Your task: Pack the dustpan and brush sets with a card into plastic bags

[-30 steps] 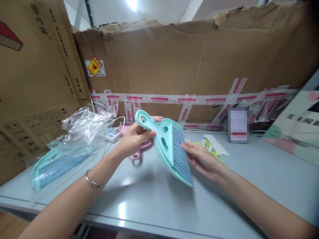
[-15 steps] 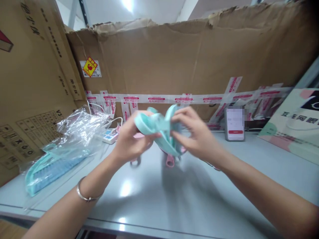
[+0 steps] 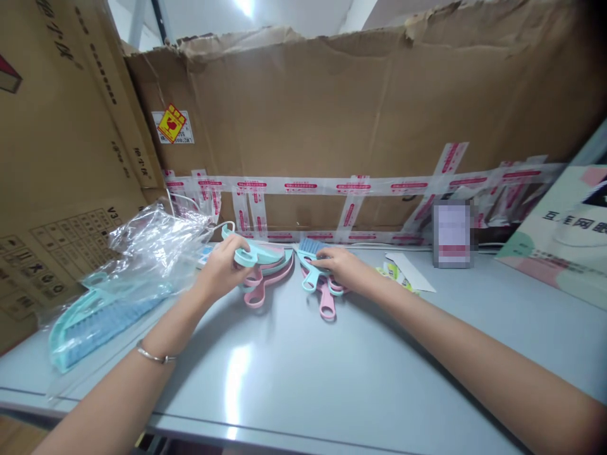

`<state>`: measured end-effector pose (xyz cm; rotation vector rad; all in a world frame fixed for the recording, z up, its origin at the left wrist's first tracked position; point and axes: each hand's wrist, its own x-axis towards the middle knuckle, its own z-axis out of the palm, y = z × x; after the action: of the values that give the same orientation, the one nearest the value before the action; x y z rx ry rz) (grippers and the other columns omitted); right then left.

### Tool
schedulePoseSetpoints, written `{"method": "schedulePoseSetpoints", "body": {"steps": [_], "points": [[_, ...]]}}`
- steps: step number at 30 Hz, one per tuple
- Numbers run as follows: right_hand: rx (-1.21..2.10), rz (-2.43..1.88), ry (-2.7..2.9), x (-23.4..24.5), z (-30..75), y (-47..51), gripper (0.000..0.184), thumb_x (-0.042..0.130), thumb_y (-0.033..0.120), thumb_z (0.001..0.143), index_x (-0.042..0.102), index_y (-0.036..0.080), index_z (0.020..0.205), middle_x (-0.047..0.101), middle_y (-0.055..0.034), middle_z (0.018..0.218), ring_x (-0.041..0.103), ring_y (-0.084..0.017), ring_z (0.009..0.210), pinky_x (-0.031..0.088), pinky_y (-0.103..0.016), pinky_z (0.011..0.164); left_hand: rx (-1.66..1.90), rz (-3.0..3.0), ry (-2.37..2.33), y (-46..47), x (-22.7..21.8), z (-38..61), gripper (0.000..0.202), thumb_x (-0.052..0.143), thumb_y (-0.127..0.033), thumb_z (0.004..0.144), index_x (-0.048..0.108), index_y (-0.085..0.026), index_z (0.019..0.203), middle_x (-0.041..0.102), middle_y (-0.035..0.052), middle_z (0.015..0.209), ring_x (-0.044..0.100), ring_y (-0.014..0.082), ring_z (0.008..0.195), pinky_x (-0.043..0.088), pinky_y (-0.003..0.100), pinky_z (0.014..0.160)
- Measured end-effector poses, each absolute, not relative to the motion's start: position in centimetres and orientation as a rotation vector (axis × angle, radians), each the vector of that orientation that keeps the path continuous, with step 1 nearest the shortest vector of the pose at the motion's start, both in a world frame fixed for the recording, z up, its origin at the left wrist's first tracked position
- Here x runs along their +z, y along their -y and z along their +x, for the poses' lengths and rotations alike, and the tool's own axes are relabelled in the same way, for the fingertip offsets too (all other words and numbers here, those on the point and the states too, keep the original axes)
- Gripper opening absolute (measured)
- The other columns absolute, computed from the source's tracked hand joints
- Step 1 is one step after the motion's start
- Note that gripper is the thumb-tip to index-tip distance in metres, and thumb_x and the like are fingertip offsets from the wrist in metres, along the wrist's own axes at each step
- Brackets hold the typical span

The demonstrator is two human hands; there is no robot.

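Observation:
My left hand point(image 3: 219, 270) is closed on the handle end of a mint dustpan point(image 3: 265, 254), at the top of a stack. Under it, a pink dustpan point(image 3: 258, 296) and other mint and pink ones overlap. My right hand point(image 3: 342, 265) grips a small mint brush point(image 3: 311, 278) with blue bristles, low over a pile of brushes; its fingers partly hide the grip. From that pile a pink brush point(image 3: 327, 306) sticks out, its looped handle toward me.
Left on the grey table point(image 3: 294, 379) lie a clear plastic bag point(image 3: 156, 237) and a bagged mint dustpan with brush point(image 3: 71, 338). A phone point(image 3: 452, 234) leans against a large cardboard box point(image 3: 303, 120). A white-and-green packet point(image 3: 397, 273) lies right of the brushes.
My hands have moved apart and down from the raised middle position. The mint dustpan is now at the left stack and the brush at the right pile.

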<state>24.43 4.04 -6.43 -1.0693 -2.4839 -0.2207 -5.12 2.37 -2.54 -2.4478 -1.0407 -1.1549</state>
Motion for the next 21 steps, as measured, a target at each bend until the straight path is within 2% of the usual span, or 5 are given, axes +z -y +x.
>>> {"method": "schedulePoseSetpoints", "body": {"steps": [3,6,11,17,21], "points": [[-0.148,-1.068,2.438,-7.1,24.7,-4.2,0.061,0.043,-0.007,0.06,0.069,0.018,0.109,0.065,-0.0112,0.112,0.063,-0.025,0.095,0.052,-0.033,0.076,-1.066,-2.517,1.112,-2.4,-3.0,-5.2,0.018,0.06,-0.034,0.079,0.048,-0.02,0.082,0.054,0.0016,0.079,0.052,0.0158,0.072,0.042,0.028,0.065],[-0.112,-1.077,2.326,-7.7,25.2,-3.7,0.059,0.04,-0.005,0.063,0.068,0.016,0.11,0.064,-0.0103,0.116,0.062,-0.024,0.104,0.052,-0.034,0.086,-1.067,-2.533,1.148,-2.2,-3.3,-4.7,0.026,0.061,-0.041,0.077,0.047,-0.02,0.077,0.052,0.0009,0.074,0.049,0.0154,0.068,0.04,0.028,0.063],[-0.132,-1.056,2.115,-7.5,25.5,-2.6,0.048,0.036,0.002,0.075,0.066,0.016,0.11,0.062,-0.0101,0.119,0.056,-0.022,0.114,0.044,-0.039,0.1,-1.402,-2.258,1.173,-2.0,-3.0,-4.5,0.022,0.059,-0.031,0.077,0.041,-0.021,0.071,0.049,-0.0011,0.07,0.049,0.0145,0.066,0.041,0.029,0.063],[-0.095,-0.88,1.718,-4.2,24.8,-0.2,0.035,0.042,0.012,0.083,0.064,0.022,0.107,0.065,-0.0065,0.112,0.059,-0.02,0.108,0.045,-0.04,0.097,-1.996,-2.148,0.931,-1.2,1.1,-7.2,0.021,0.062,-0.024,0.077,0.046,-0.023,0.089,0.06,0.0036,0.095,0.058,0.0167,0.09,0.048,0.033,0.077],[-0.1,-0.896,1.618,-1.6,24.2,1.7,0.036,0.047,0.022,0.087,0.053,0.022,0.123,0.051,-0.0093,0.132,0.044,-0.022,0.126,0.035,-0.045,0.106,-1.888,-2.711,0.847,-1.0,4.9,-7.6,0.029,0.064,-0.032,0.08,0.052,-0.023,0.105,0.06,0.0062,0.112,0.059,0.0145,0.087,0.053,0.032,0.074]]}}
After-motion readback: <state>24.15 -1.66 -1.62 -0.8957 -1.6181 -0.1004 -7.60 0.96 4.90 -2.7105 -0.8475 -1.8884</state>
